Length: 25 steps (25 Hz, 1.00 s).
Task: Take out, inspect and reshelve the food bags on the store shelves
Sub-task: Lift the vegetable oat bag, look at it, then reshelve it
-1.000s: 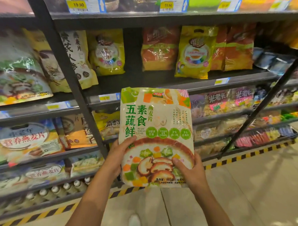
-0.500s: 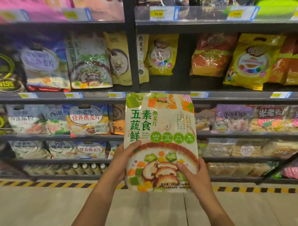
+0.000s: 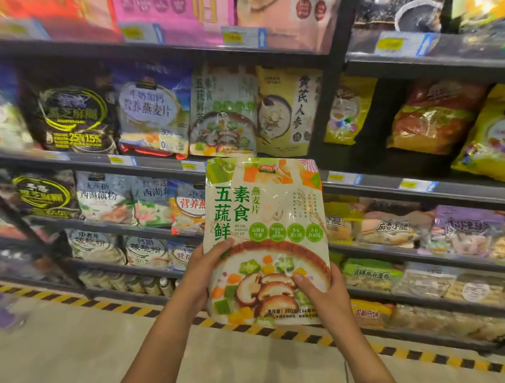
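Head view: glossy white-and-green plastic food bag (image 3: 264, 219), printed with a bowl of mushrooms and diced vegetables, is off the shelf. It sits upright in mid-air in front of you, printed face to the camera. You hold it by its lower half with both hands. Your left hand (image 3: 203, 274) grips the lower left edge, thumb laid across the front, fingers wrapped behind and out of sight. Your right hand (image 3: 322, 295) grips the lower right edge, thumb on the mushroom print, other fingers hidden behind the bag. The bag's top edge overlaps the dark metal shelf rail (image 3: 157, 163), which carries a yellow-and-blue price tag (image 3: 122, 160). On that shelf, just above the held bag, stands a matching white-and-green bag (image 3: 223, 111), between a blue-and-white oatmeal bag (image 3: 155, 108) on its left and a pale yellow bag (image 3: 289, 111) on its right. Blur hides whether they touch. A dark vertical post (image 3: 333, 86) stands right of the pale yellow bag; beyond it is an orange-red bag (image 3: 433, 117). Lower shelves hold more bags, too blurred to read. Black-and-yellow striped tape (image 3: 295, 335) runs along the shelf foot on the beige floor (image 3: 64, 358).
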Motion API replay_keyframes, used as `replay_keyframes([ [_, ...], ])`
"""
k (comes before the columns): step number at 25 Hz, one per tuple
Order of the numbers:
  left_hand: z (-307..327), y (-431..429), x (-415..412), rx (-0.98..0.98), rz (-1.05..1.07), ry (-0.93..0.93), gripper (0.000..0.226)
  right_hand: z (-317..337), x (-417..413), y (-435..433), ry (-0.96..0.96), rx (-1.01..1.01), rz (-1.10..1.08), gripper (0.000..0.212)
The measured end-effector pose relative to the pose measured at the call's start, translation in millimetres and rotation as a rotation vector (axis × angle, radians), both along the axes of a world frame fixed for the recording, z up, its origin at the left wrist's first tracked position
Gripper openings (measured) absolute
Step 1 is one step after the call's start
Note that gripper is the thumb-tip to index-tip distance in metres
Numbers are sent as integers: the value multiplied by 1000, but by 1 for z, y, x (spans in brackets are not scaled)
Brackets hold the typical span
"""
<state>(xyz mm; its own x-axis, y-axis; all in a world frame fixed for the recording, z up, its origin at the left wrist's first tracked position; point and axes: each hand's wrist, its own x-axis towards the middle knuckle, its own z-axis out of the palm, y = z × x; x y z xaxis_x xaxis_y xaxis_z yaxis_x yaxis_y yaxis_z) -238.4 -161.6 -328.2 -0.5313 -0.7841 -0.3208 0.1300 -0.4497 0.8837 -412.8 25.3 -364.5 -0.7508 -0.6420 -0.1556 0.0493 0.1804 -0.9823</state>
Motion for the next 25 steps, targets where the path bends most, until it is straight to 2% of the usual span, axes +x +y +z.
replay_keyframes([
  [3, 1, -47, 30, 6, 11, 9, 30, 3, 32, -48, -2, -22, 14, 74],
  [7, -1, -103, 59, -40, -14, -5, 64, 5, 64, -100, 26, -7, -7, 71],
  [8, -1, -115, 64, -42, -21, -9, 63, 6, 69, -112, 17, -11, -12, 74],
  [11, 3, -143, 69, -38, -25, 1, 39, 12, 77, -142, 10, -38, -28, 78],
  [16, 20, -195, 47, -57, -27, 24, 31, 26, 68, -186, 29, -59, -56, 100],
  [19, 27, -226, 27, -72, -37, 21, 42, 33, 48, -214, 39, -65, -68, 86],
  [22, 34, -255, 4, -80, -52, 47, 32, 42, 25, -244, 51, -87, -64, 63],
  [25, 51, -289, -25, -84, -40, 75, 26, 56, -3, -281, 59, -103, -75, 61],
])
